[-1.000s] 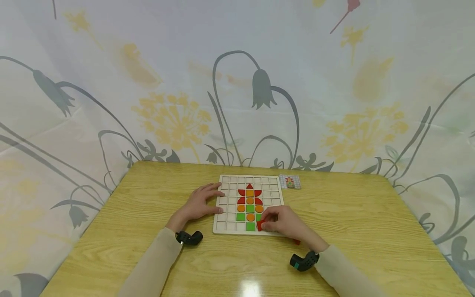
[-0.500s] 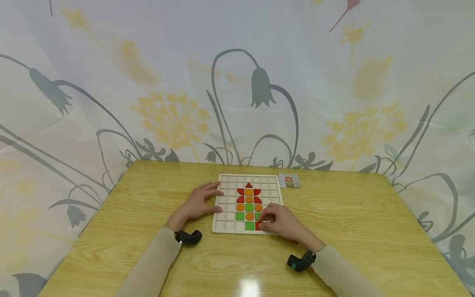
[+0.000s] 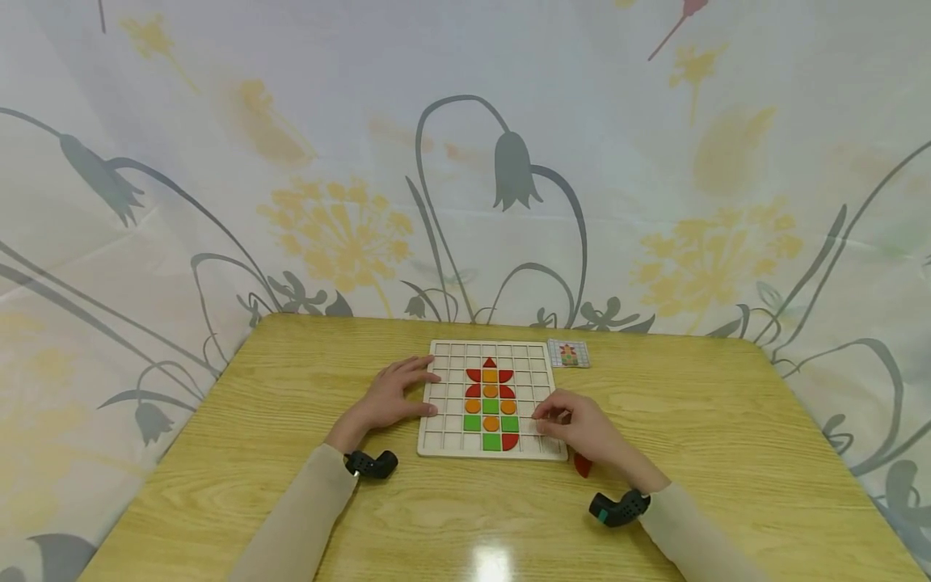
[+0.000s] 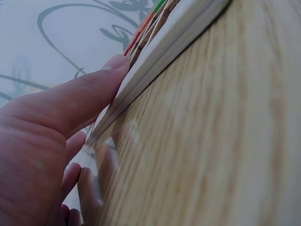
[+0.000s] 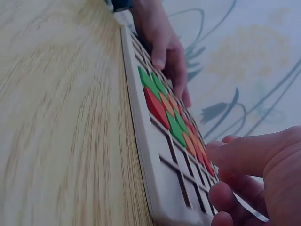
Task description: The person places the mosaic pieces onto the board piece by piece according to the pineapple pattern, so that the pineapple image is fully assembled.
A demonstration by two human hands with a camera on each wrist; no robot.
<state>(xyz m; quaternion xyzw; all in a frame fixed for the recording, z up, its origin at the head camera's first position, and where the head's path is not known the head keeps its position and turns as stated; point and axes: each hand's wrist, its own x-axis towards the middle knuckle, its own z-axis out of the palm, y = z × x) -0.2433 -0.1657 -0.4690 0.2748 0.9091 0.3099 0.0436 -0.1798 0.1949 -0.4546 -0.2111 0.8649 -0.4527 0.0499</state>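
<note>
A white grid board lies on the table with red, orange and green flat pieces set in its cells. In its bottom row, a red quarter-circle piece sits beside a green square. My left hand rests at the board's left edge; the left wrist view shows the thumb touching the rim. Over the board's right side hovers my right hand, fingers loosely bent, nothing visible between them. Another red piece lies on the table near the board's lower right corner, partly covered by that hand.
A small pattern card lies by the board's upper right corner. The wooden table meets a flower-printed cloth at its back edge. A black wrist device is on each forearm.
My right hand set the red quarter-circle into the bottom row beside the green square, let go and drew back to the right. The left hand has stayed in place.
</note>
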